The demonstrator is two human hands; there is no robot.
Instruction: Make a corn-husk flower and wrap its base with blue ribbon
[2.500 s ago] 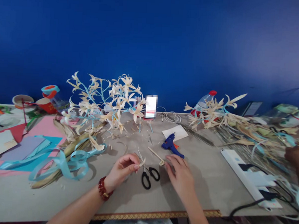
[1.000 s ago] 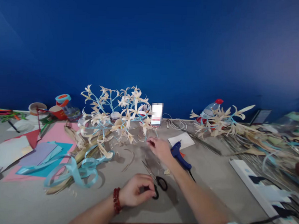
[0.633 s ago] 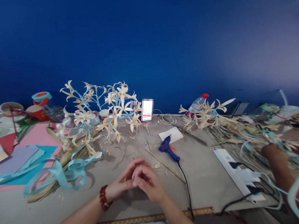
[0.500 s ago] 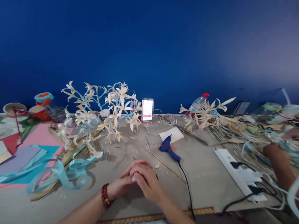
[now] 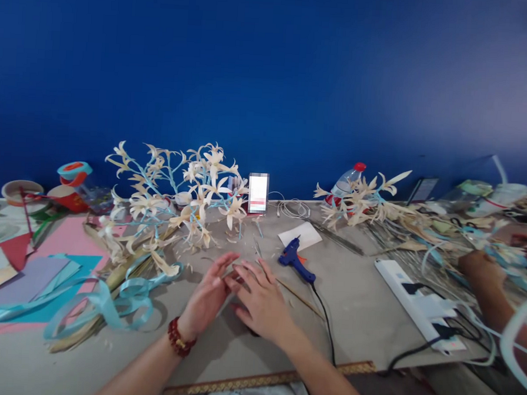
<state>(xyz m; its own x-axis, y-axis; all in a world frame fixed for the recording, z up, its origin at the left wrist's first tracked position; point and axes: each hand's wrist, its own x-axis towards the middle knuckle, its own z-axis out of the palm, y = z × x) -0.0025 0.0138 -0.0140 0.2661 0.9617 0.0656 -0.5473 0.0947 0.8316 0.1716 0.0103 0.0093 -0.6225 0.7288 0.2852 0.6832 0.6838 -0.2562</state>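
Over the front of the table, my left hand point(image 5: 206, 299) wears a beaded bracelet point(image 5: 180, 337) at the wrist and holds nothing, its fingers apart. My right hand point(image 5: 261, 303) is beside it with fingers spread and also holds nothing; its fingertips overlap those of the left. Right of my hands lies a blue hot glue gun point(image 5: 296, 260), partly on a white card point(image 5: 308, 235). A thin stick point(image 5: 300, 297) runs out from behind my right hand. Ahead and to the left is a bunch of cream artificial flowers point(image 5: 211, 186) on light blue stems.
Light blue ribbon point(image 5: 123, 302) curls over dried husks and coloured paper point(image 5: 25, 279) on the left. A power strip point(image 5: 410, 305) with plugs lies at right, near another person's hand point(image 5: 480, 271). A red-capped bottle point(image 5: 348, 181) and a phone point(image 5: 258, 192) stand at the back.
My hands were clasped together half a second ago. They have come apart, the fingers have spread, and both have lifted slightly. The glue gun and flowers stay where they were.
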